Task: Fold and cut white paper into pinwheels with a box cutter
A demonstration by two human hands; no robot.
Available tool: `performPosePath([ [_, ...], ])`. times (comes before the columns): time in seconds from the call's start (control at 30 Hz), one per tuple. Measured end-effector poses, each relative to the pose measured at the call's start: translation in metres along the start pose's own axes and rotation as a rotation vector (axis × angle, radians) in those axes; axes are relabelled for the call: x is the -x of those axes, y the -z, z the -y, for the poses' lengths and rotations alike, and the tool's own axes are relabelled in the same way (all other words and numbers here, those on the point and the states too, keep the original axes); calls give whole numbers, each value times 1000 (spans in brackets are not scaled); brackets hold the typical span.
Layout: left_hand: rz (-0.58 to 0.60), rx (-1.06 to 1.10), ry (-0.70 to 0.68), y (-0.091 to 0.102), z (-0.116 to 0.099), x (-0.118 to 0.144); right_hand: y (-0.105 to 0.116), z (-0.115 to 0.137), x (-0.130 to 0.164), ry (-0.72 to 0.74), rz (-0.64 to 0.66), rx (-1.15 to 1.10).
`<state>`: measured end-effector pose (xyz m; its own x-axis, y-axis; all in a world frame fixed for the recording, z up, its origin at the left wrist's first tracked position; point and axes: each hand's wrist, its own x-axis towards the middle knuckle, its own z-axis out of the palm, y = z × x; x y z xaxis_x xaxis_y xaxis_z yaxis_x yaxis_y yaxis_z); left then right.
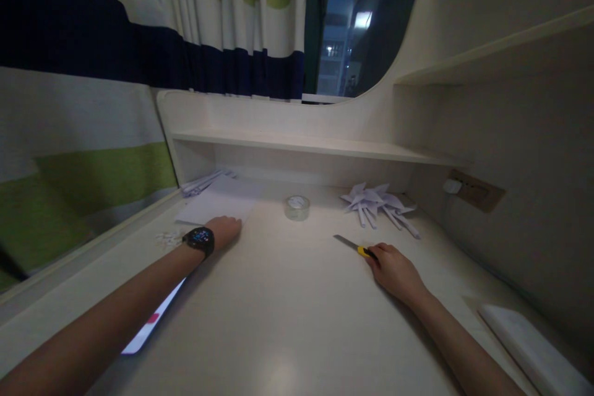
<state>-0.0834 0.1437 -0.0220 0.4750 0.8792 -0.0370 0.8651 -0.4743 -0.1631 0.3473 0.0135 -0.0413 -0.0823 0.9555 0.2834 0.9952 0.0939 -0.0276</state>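
My right hand [394, 272] is closed around a utility knife [367, 252] with a yellow and black handle. Its long blade is out, pointing left and away from me, just above or on the desk. With curled fingers, my left hand [224, 230] is at the near right corner of a stack of white paper [218, 198], and the fingertips are partly hidden. A roll of clear tape [297, 208] lies on the desk between and beyond both hands. Several folded paper pinwheels [366, 199] with rolled paper sticks lie at the back right.
Rolled paper sticks [204, 183] lie behind the paper stack. Small white pieces [169, 238] and a lit tablet-like screen [155, 318] are by my left forearm. A low shelf [297, 143] spans the back. At right are a plugged wall socket [477, 190] and a white box-like object [529, 340].
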Motion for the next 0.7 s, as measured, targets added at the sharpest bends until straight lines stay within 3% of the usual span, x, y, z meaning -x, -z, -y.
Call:
performPosePath([
  [0.27,-105,-18,99,-1,-2,0,-2,-12,-2,-50,7,36],
  [0.7,-381,172,416,28,20,-7,-2,-10,-1,-41,5,36],
])
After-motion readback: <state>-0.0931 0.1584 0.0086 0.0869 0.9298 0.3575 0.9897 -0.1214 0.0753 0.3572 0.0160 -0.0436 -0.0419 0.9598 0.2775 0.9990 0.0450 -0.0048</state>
